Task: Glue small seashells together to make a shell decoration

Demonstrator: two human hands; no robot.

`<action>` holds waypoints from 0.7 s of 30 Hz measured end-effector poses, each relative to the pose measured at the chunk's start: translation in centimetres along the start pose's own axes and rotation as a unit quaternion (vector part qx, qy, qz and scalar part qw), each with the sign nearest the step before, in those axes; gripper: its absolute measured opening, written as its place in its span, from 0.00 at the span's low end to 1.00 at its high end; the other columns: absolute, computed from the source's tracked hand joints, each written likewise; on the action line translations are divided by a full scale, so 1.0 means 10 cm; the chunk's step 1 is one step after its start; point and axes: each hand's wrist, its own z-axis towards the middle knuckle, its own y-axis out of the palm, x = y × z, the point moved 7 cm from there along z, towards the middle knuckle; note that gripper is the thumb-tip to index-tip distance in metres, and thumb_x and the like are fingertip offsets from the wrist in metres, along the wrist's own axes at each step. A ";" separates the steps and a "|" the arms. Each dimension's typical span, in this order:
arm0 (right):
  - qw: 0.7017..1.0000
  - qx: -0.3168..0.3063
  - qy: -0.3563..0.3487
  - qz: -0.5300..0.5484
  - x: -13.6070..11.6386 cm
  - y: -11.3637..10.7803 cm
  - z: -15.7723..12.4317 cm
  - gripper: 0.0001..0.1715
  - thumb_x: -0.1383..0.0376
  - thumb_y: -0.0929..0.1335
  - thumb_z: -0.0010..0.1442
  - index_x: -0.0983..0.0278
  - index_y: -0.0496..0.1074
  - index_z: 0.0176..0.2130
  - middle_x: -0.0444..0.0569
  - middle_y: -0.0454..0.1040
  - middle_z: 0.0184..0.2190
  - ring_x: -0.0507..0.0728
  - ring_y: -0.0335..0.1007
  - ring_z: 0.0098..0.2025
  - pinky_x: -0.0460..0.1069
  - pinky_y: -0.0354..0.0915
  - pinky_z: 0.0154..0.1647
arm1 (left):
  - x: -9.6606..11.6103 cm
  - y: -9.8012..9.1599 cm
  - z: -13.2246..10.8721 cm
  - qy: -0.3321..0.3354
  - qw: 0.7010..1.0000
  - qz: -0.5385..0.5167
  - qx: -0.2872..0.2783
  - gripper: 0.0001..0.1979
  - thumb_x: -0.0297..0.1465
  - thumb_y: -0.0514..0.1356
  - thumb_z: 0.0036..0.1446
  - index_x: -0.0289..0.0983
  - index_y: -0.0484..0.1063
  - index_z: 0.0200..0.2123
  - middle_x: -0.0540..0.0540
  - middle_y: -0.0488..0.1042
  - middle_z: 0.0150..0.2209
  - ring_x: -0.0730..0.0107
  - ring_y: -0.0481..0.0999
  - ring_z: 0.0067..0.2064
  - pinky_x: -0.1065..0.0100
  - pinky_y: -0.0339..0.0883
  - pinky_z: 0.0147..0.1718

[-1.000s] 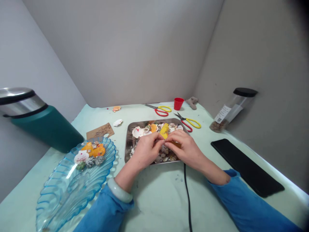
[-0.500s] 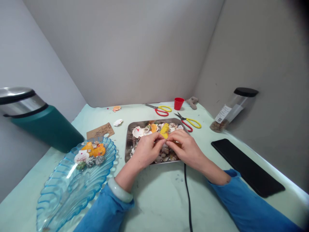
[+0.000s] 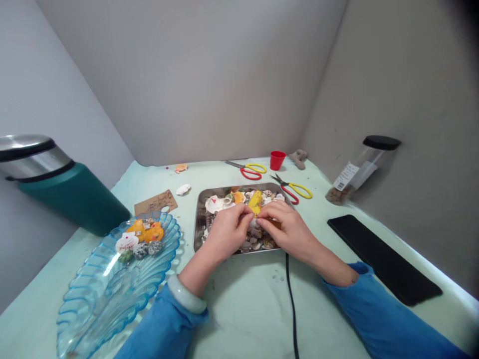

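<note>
A steel tray (image 3: 199,219) full of small seashells sits in the middle of the table. Over it, my left hand (image 3: 227,232) and my right hand (image 3: 286,227) meet fingertip to fingertip, both pinched together on something small that I cannot make out. A yellow piece (image 3: 255,201) lies in the tray just beyond my fingers. At the left stands a blue shell-shaped glass dish (image 3: 112,289) holding several shells, orange, white and dark.
Two pairs of scissors (image 3: 251,170) (image 3: 294,189), a red cup (image 3: 277,160), a green bin with a steel lid (image 3: 56,184), a brown card (image 3: 155,203), a jar (image 3: 359,169), a black flat slab (image 3: 381,257) and a black cable (image 3: 291,304) lie around the tray.
Almost nothing moved. My fingertips shifted slightly against each other over the tray.
</note>
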 end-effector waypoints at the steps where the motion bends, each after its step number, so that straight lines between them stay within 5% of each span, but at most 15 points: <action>1: 1.000 0.000 0.000 -0.001 0.00 0.00 0.00 0.07 0.68 0.64 0.59 0.62 0.69 0.29 0.46 0.72 0.31 0.55 0.66 0.38 0.54 0.59 0.46 | 0.00 0.01 0.00 -0.001 1.000 -0.004 -0.002 0.08 0.31 0.52 0.58 0.36 0.69 0.31 0.51 0.71 0.26 0.75 0.66 0.27 0.73 0.56 0.28; 21: 1.000 -0.006 -0.010 -0.004 0.00 0.01 0.00 0.04 0.69 0.66 0.57 0.62 0.70 0.31 0.46 0.74 0.33 0.56 0.65 0.39 0.55 0.59 0.46 | -0.02 -0.02 -0.01 -0.010 1.000 -0.012 0.013 0.08 0.30 0.51 0.57 0.36 0.68 0.31 0.51 0.71 0.26 0.74 0.66 0.28 0.72 0.55 0.28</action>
